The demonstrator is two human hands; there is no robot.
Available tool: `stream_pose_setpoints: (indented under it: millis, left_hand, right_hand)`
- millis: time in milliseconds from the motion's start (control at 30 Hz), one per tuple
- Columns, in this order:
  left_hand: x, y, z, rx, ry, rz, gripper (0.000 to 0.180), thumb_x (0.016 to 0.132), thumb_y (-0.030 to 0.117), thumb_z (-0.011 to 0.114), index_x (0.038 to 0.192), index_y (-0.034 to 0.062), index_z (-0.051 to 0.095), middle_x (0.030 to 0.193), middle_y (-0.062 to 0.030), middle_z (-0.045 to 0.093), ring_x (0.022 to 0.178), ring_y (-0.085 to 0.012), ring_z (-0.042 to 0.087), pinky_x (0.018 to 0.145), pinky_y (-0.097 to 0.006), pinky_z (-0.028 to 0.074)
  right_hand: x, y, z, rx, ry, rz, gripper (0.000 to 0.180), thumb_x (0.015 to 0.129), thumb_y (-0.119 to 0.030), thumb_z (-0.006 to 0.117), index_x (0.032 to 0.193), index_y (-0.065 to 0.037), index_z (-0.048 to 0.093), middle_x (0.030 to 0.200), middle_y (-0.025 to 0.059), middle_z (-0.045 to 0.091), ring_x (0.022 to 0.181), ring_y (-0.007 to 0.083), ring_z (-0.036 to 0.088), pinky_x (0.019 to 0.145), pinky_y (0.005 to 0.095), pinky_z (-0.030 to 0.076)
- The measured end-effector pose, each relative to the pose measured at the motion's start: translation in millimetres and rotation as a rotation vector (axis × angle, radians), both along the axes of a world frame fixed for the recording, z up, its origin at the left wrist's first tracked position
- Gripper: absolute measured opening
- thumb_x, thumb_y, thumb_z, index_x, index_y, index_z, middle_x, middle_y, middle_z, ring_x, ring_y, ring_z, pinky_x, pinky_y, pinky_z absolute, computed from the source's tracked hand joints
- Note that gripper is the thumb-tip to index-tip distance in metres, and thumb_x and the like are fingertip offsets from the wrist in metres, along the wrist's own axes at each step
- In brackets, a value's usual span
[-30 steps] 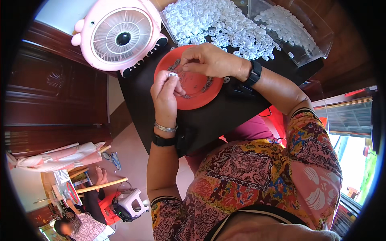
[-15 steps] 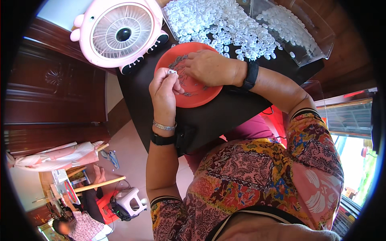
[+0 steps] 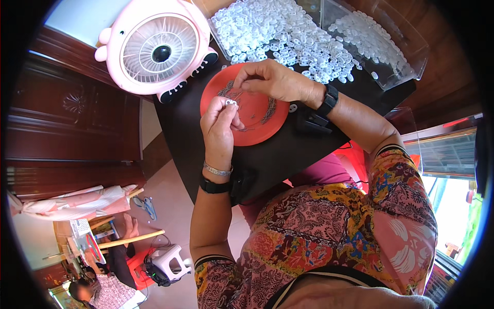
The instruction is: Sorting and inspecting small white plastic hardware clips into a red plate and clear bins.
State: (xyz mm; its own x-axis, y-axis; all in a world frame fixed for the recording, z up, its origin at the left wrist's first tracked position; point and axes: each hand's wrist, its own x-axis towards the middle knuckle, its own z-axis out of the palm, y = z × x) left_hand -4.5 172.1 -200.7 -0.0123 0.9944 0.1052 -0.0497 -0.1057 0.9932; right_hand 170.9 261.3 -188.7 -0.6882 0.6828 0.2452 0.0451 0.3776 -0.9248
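My left hand (image 3: 220,123) pinches a small white plastic piece (image 3: 229,102) between thumb and fingertips, just over the left rim of a red round dish (image 3: 262,118). My right hand (image 3: 270,81) reaches across the far rim of that dish, fingertips pinched on something small and dark that I cannot make out. The dish lies on a black board (image 3: 288,159) and holds a ring of small dark bits. A heap of white plastic pieces (image 3: 278,31) lies just beyond my right hand.
A pink round fan (image 3: 159,49) stands at the far left of the board. A clear plastic box (image 3: 381,46) with more white pieces is at the far right. Dark wooden furniture is on the left; another person sits on the floor at bottom left.
My right hand has slid from the middle of the dish toward its far left rim. My left hand holds the white piece in much the same spot.
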Motion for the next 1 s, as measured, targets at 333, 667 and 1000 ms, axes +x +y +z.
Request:
stream_pose_setpoints:
  millis: [333,667,1000]
  left_hand:
    - [4,0,0,0.005,-0.033,0.000,0.014,0.089,0.011,0.050,0.079,0.0027,0.053,0.062,0.0004,0.046,0.054,-0.0076,0.044,0.052,-0.022,0.040]
    - [8,-2,-2,-0.001,0.000,-0.008,0.016,0.089,0.012,0.048,0.079,0.0016,0.055,0.062,-0.0005,0.047,0.055,-0.0092,0.046,0.053,-0.022,0.039]
    - [13,-4,-1,-0.043,0.002,0.013,0.016,0.089,0.011,0.048,0.076,0.0025,0.052,0.061,0.0001,0.044,0.052,-0.0083,0.042,0.050,-0.022,0.038]
  right_hand:
    - [-3,-7,1,-0.334,0.128,0.020,0.020,0.091,-0.023,0.063,0.091,-0.002,0.065,0.078,-0.0003,0.064,0.069,0.0056,0.059,0.065,0.0205,0.048]
    - [-9,-16,-6,-0.284,0.129,0.010,0.021,0.092,-0.023,0.061,0.085,-0.003,0.062,0.074,-0.0015,0.060,0.066,0.0052,0.054,0.060,0.0206,0.045]
    - [-9,-17,-11,-0.147,0.075,0.001,0.017,0.091,-0.016,0.060,0.088,0.000,0.062,0.076,-0.0005,0.061,0.073,0.0073,0.055,0.067,0.0239,0.046]
